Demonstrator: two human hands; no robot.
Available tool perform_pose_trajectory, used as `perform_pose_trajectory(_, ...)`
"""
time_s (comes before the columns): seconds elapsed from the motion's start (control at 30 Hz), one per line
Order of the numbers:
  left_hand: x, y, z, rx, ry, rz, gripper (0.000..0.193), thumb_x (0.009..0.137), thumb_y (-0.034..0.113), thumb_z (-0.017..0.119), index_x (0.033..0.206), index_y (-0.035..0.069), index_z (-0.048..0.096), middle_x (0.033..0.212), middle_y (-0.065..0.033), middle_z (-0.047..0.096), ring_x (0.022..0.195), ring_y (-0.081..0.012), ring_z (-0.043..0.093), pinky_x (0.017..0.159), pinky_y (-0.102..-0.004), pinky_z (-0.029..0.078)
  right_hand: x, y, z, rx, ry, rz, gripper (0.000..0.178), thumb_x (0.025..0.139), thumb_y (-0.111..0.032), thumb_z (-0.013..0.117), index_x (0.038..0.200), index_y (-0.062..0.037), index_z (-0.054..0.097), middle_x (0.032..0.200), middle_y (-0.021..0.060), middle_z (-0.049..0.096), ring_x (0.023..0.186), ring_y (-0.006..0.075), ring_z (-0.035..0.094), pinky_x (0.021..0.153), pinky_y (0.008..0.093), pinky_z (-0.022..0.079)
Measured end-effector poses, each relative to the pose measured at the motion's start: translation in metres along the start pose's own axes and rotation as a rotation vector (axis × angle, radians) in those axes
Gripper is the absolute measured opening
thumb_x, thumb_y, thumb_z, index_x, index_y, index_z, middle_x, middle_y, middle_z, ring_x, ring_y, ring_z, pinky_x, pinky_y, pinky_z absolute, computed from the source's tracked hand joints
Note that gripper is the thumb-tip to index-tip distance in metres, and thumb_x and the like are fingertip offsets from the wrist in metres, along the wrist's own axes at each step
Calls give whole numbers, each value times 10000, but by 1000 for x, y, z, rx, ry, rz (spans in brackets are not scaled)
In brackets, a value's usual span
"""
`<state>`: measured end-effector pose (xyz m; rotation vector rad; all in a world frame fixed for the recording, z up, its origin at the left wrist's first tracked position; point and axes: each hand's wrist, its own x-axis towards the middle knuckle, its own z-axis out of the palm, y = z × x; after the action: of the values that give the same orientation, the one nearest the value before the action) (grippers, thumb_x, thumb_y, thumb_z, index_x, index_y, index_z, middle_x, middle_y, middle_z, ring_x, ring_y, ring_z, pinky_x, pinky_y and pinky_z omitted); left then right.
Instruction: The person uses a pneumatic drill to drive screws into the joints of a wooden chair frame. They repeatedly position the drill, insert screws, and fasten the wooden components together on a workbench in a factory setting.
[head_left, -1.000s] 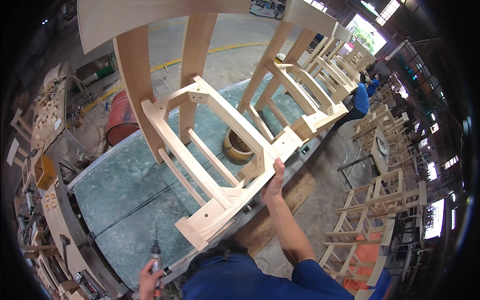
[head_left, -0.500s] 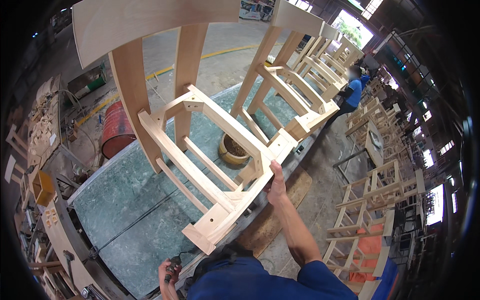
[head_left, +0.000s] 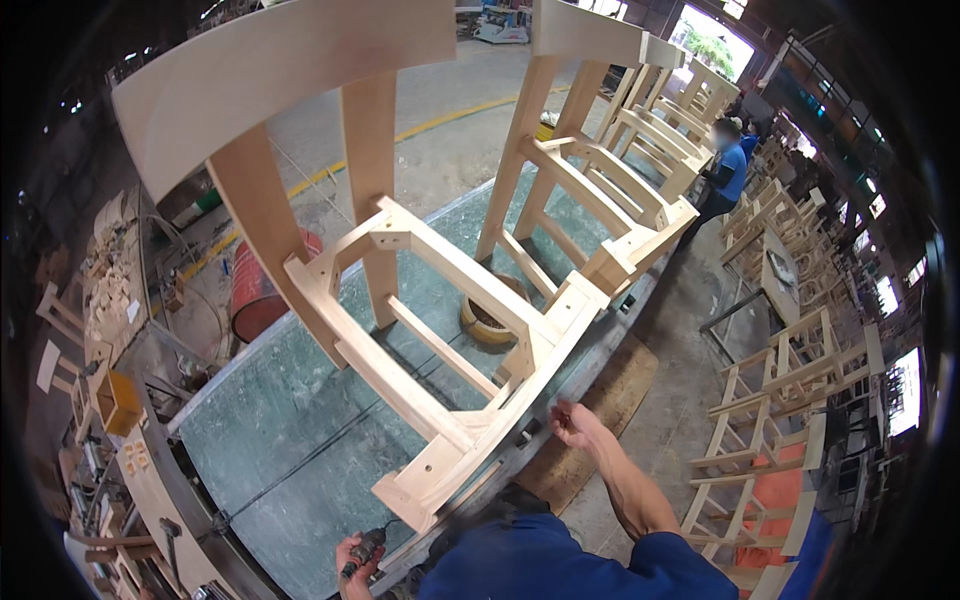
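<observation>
An unfinished wooden chair frame (head_left: 470, 275) stands on the green-topped workbench (head_left: 265, 440), its curved back panel (head_left: 290, 75) rising at the far left. Low at the bench's near edge, my left hand (head_left: 357, 560) is closed around a dark hand-held power tool (head_left: 371, 543), just below the chair's near corner block (head_left: 405, 497). The tool's exact kind is hard to make out. Off the chair, my right hand (head_left: 577, 424) hovers beside the front rail, its fingers loosely bent and apart; I see nothing held in it.
More chair frames (head_left: 590, 200) line the bench ahead, with a round yellow tub (head_left: 487, 335) between. A red drum (head_left: 262, 290) stands beyond the bench. A person in blue (head_left: 727, 170) works farther along. Stacked frames (head_left: 770, 420) fill the right; a hammer (head_left: 172, 545) lies at lower left.
My right hand has let go of the chair's front rail and drawn back toward me. The left hand still grips the tool. The view has shifted slightly, so the scene sits differently.
</observation>
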<state>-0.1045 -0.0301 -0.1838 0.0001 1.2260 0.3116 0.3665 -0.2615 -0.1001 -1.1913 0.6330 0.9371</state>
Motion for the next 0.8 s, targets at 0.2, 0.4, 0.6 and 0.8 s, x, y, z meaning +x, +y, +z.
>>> perform_pose_trajectory(0.2,3,-7,45,118,87,100,717,703,196,586,1378,49,394,1233,-252,513,858,-392,570,720,-501,523,65,-31,-40,291,-144,127,198,974,-170,569,834,-31,549,690,80,567,571,170,562,447,252,481)
perform_pose_trajectory(0.4,8,12,110,338,137,280,706,712,195,582,1379,51,400,1241,-249,512,881,-383,559,741,-499,509,106,-87,10,-100,-74,-259,217,981,-254,577,838,-91,574,688,-12,535,523,66,457,428,211,414)
perform_pose_trajectory(0.6,13,24,163,497,112,363,694,721,194,578,1379,54,406,1250,-246,510,905,-374,549,763,-497,494,141,-110,21,-532,-176,-564,214,927,-308,598,793,-152,659,600,-72,508,496,36,402,441,232,269)
perform_pose_trajectory(0.8,11,31,186,570,89,419,683,731,193,573,1380,56,412,1259,-243,509,928,-365,538,784,-494,480,196,-111,30,-482,-299,-523,236,906,-298,653,1006,-103,741,781,-32,647,659,63,559,558,249,420)
